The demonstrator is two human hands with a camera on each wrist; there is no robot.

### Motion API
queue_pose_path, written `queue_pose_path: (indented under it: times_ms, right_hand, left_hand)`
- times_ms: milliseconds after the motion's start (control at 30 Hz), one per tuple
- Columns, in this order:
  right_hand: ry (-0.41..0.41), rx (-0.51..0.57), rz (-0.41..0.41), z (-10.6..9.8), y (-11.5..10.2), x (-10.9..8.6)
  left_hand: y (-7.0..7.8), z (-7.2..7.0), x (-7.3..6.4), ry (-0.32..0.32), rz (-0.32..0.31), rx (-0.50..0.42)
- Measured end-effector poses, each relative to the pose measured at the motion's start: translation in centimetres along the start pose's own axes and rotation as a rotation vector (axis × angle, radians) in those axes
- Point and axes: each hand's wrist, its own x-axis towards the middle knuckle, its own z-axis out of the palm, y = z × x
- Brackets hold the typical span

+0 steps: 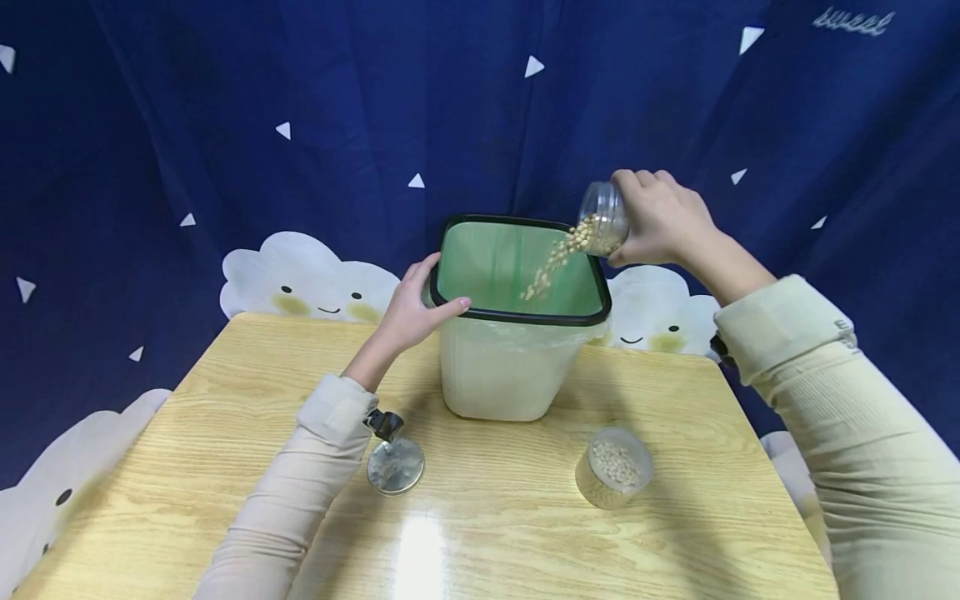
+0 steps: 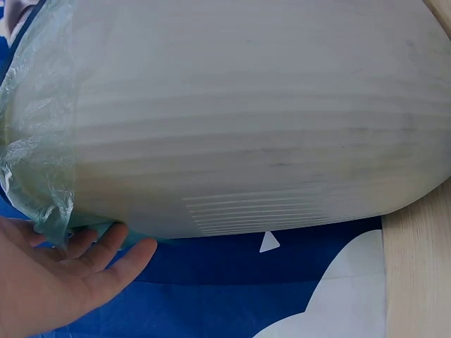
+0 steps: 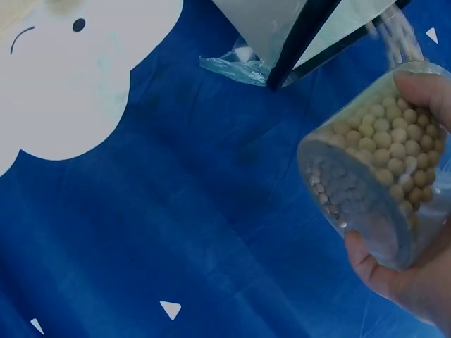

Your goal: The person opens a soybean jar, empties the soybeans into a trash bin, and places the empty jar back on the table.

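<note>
A white trash bin (image 1: 495,375) stands upright on the table, with a green liner bag (image 1: 487,258) inside and a black rim (image 1: 525,318) round its mouth. My left hand (image 1: 415,308) holds the rim at its left front corner, thumb over the edge, fingers (image 2: 123,264) against the outside by the overhanging bag. My right hand (image 1: 663,218) grips a clear jar (image 3: 366,162) tilted over the bin's right side. Pale round soybeans (image 1: 558,254) stream from its mouth into the bin; many more soybeans (image 3: 394,141) are still in the jar.
An open clear tub (image 1: 609,493) with pale beans in it stands on the table at the right front. A round silvery lid (image 1: 396,467) lies near my left forearm. Behind the wooden table (image 1: 510,533) hangs a dark blue curtain (image 1: 337,125) with white clouds and triangles.
</note>
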Motion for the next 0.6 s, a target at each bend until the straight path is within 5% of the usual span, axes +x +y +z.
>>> queue_pose_path:
  times_ms: [600]
  right_hand:
    - [0.072, -0.093, -0.094, -0.46, -0.04, -0.09]
  left_hand:
    - [-0.22, 0.09, -0.06, 0.008, -0.003, -0.016]
